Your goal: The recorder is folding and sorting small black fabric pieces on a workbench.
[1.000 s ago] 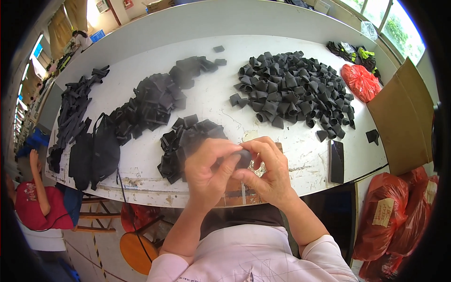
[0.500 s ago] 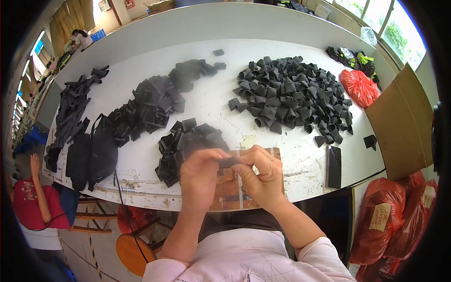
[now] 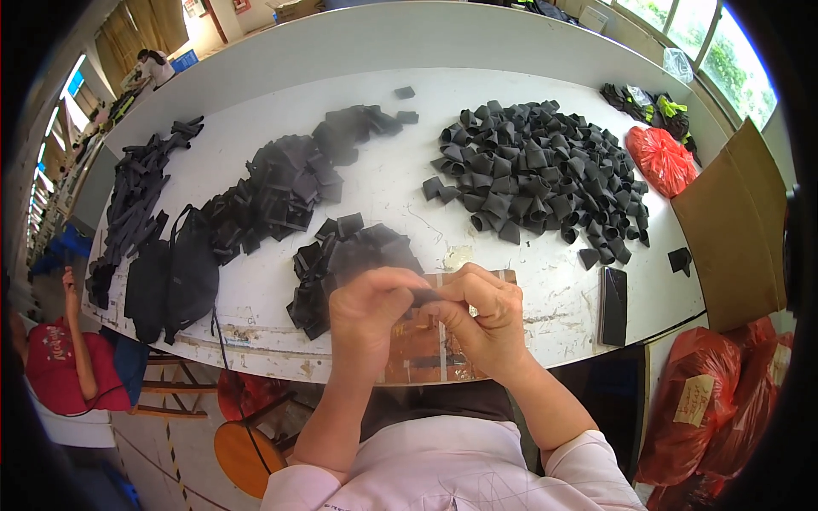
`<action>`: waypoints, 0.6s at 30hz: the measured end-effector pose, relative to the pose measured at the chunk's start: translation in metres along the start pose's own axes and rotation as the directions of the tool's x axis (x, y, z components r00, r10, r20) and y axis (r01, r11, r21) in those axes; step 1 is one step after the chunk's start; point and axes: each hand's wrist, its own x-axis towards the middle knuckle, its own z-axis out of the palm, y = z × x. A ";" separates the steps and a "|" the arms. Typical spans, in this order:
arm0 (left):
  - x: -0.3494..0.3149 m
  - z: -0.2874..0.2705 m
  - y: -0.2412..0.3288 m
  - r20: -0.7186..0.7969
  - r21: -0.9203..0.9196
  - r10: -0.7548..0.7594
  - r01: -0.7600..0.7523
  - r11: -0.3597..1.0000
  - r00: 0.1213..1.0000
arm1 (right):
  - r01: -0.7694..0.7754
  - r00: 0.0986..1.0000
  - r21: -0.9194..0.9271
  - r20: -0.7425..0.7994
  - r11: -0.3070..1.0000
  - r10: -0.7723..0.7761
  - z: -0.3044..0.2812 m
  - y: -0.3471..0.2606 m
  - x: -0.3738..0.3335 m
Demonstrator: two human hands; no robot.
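Note:
My left hand (image 3: 366,311) and my right hand (image 3: 481,319) meet above the front of the table, both closed on one small black fabric piece (image 3: 423,296). Most of that piece is hidden by my fingers. Beneath my hands lies a brown board (image 3: 417,368) with pale tape strips. Just beyond my left hand is a heap of flat black pieces (image 3: 313,281). A larger pile of black pieces curled into short tubes (image 3: 537,170) lies farther off to the right.
More flat black pieces (image 3: 285,183) spread across the table's left half, beside narrow black strips (image 3: 136,192) and a black bag (image 3: 192,281). At right are a dark phone-like slab (image 3: 613,307), a red plastic bag (image 3: 660,160) and a cardboard sheet (image 3: 737,230). A person in red (image 3: 72,366) sits at left.
My right-hand fingers have shifted slightly around the black fabric piece, which is now more covered. The whole view has moved a little; the piles look the same.

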 end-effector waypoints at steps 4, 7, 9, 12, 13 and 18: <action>-0.004 0.007 0.000 -0.047 0.147 0.111 -0.103 0.984 0.993 | 0.068 0.992 0.020 -0.108 0.997 -0.066 0.007 0.007 -0.006; -0.016 0.002 -0.009 -0.084 0.130 -0.028 0.039 0.991 0.996 | 0.069 0.992 0.007 -0.103 0.998 -0.068 0.007 0.004 -0.005; -0.017 0.003 -0.005 -0.089 0.150 -0.018 0.032 0.988 0.996 | 0.066 0.995 -0.008 -0.075 0.998 -0.067 0.004 -0.001 -0.005; -0.004 0.017 0.020 -0.088 0.278 0.011 0.014 0.960 0.996 | -0.016 0.998 0.075 -0.056 0.997 0.020 -0.003 -0.014 -0.001; 0.002 0.019 0.027 0.014 0.489 0.095 -0.090 0.868 0.995 | -0.031 0.998 0.050 -0.061 0.998 0.034 -0.005 -0.018 0.000; 0.005 0.020 0.023 0.209 0.736 0.201 -0.290 0.612 0.957 | -0.008 0.998 0.064 -0.059 0.998 0.012 0.003 0.008 -0.010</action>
